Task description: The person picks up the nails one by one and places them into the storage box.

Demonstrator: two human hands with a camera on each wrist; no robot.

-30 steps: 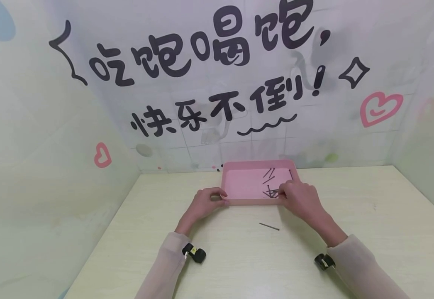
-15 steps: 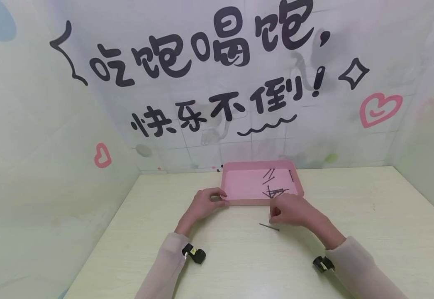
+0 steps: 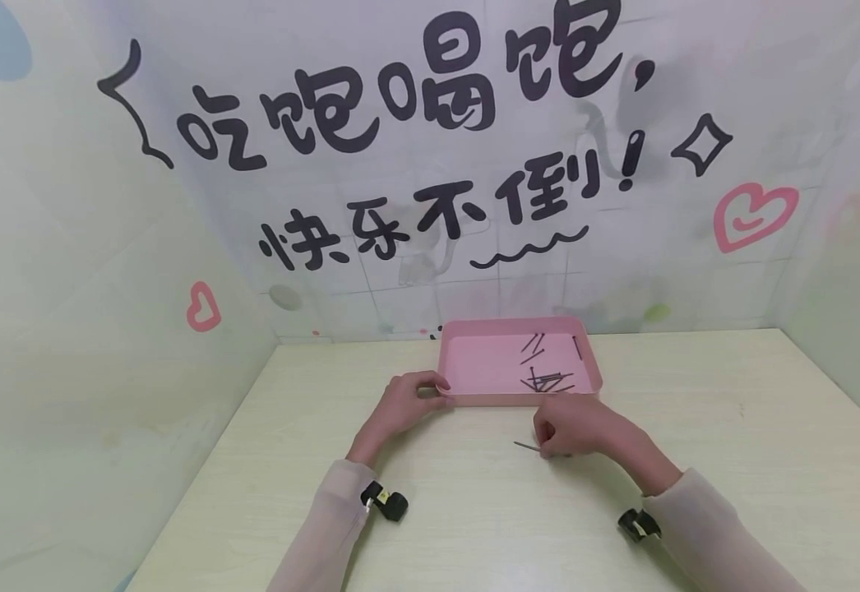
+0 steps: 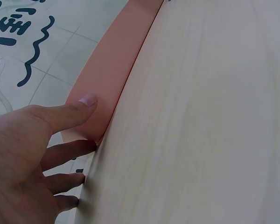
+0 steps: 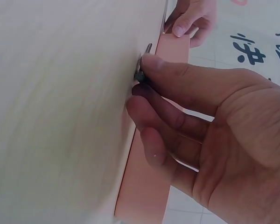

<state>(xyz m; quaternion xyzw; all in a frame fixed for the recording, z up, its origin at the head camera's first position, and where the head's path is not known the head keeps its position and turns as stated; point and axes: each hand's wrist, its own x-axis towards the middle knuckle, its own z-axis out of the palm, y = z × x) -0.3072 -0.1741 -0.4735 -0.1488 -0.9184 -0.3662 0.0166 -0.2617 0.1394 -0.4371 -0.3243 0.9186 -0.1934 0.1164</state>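
My right hand [image 3: 571, 423] is on the table in front of the tray, its thumb and index finger pinching a dark thin nail [image 3: 524, 446]. In the right wrist view the nail's head [image 5: 139, 76] shows between the fingertips; its middle is partly covered. My left hand [image 3: 405, 401] holds the front left corner of the pink tray [image 3: 478, 358]. From the left wrist view, the thumb [image 4: 86, 103] lies on the tray's outer wall and the fingers bend at the corner near the table. Several loose nails [image 3: 546, 381] lie in the tray's right half.
The pale wooden table [image 3: 474, 510] reaches back to a printed wall [image 3: 371, 304] right behind the tray. Side walls enclose it left and right. A small black camera is strapped at each wrist.
My right hand has left the nails at the tray's front right corner, come down toward me over the rim, and taken hold of the nail on the table. The left hand has stayed put.
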